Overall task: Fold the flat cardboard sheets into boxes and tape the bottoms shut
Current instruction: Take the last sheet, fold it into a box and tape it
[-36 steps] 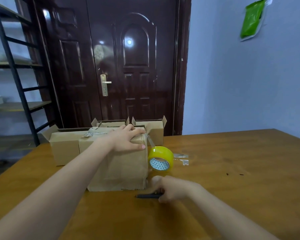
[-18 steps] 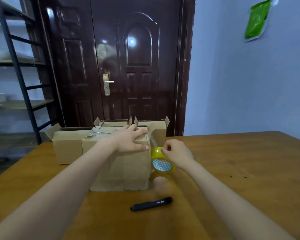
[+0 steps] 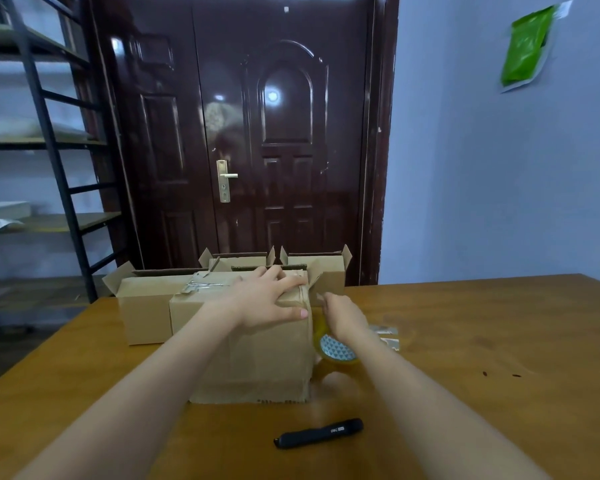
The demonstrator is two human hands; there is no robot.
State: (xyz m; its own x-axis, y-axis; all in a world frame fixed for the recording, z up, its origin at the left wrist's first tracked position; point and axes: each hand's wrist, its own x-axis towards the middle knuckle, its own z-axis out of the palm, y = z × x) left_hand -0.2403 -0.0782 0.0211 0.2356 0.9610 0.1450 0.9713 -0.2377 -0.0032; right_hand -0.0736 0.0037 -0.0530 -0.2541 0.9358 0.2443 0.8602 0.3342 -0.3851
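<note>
Left grip (image 3: 269,303) lies flat, released, pressing the cardboard box (image 3: 250,344) top; just right, right grip (image 3: 343,315) grasps the tape roll (image 3: 333,351).

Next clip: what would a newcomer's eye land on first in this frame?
Two bare forearms meeting at the brown cardboard box mid-table: the left hand lies flat on its top, and the right hand works at its right edge above the yellow roll of clear tape. After that, the black marker-like tool lying alone on the wooden table in front, and open-flapped boxes lined up behind.
</note>
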